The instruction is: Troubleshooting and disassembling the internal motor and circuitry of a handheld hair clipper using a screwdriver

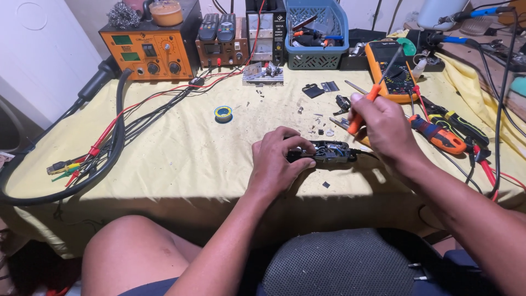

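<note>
Resting on the yellow cloth (181,159) just right of the frame's centre, a small black device (327,152) lies on its side with its casing open and its inner parts showing. The left hand (276,159) grips the device's left end, fingers curled over the top and thumb underneath. The right hand (383,129), just to the right and slightly above, is closed around the orange handle of a screwdriver (372,96); the handle is pinched between thumb and fingers, and the metal shaft points up and to the right, clear of the device.

Small loose parts and screws (323,130) lie scattered on the cloth just above the device. A dark chip (326,185) lies just below it. To the right of the right hand lie more hand tools with orange and black handles (438,134), touching one another. An orange meter (390,68) sits behind the raised screwdriver in the upper right. A blue basket (316,34) holding tools stands at upper centre. An orange bench unit with knobs (148,52) occupies the upper left, and a bundle of black, red and coloured cables (104,145) runs from it down the left side of the cloth. A small roll of wire (223,113) lies well apart, up and left of the left hand.
</note>
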